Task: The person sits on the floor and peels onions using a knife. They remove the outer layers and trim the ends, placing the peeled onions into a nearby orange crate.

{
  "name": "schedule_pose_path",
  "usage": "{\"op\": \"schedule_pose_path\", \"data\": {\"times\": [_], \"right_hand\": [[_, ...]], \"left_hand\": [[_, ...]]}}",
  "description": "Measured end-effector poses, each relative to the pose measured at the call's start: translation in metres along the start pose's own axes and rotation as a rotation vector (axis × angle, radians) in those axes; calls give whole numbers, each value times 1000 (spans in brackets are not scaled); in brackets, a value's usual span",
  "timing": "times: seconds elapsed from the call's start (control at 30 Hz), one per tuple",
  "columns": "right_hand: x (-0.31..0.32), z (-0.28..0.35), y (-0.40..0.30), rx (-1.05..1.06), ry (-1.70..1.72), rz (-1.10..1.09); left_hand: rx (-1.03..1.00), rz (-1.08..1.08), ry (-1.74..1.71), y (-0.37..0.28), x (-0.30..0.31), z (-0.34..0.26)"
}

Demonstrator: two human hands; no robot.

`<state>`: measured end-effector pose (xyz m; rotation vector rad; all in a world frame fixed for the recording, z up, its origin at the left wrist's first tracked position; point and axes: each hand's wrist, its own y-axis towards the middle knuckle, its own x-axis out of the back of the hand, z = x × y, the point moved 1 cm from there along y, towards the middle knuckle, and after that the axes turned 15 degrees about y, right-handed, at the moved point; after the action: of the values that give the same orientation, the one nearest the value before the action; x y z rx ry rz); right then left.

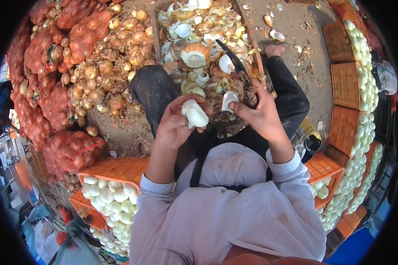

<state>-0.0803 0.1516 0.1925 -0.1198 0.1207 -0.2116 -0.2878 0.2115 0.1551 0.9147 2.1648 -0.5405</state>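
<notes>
In my left hand [177, 124] is a white peeled onion [195, 114], cupped between the thumb and fingers. My right hand [260, 109] grips a knife [233, 58] with a dark blade that points up and away from me. Between the thumb and fingers of that same hand is a white piece of onion layer [230, 100]. Both hands are above my lap, a short gap apart. Just beyond them stands a wooden-sided trough [250, 29] filled with onion skins and cut layers. On these scraps lies a partly peeled onion [195, 55].
Unpeeled onions [102, 73] are heaped on the ground at left, beside red mesh sacks [74, 150] of onions. Orange crates [346, 84] of peeled onions line the right side. Another orange crate [114, 167] stands by my left elbow. Skins litter the ground [305, 29].
</notes>
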Motion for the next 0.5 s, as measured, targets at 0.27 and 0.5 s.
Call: {"op": "schedule_pose_path", "data": {"times": [0.27, 0.5], "right_hand": [[-29, 5, -12, 357, -353, 90], [-14, -2, -9, 55, -102, 137]], "left_hand": [[-205, -274, 679, 2, -25, 13], [-107, -252, 641, 1, -19, 14]]}}
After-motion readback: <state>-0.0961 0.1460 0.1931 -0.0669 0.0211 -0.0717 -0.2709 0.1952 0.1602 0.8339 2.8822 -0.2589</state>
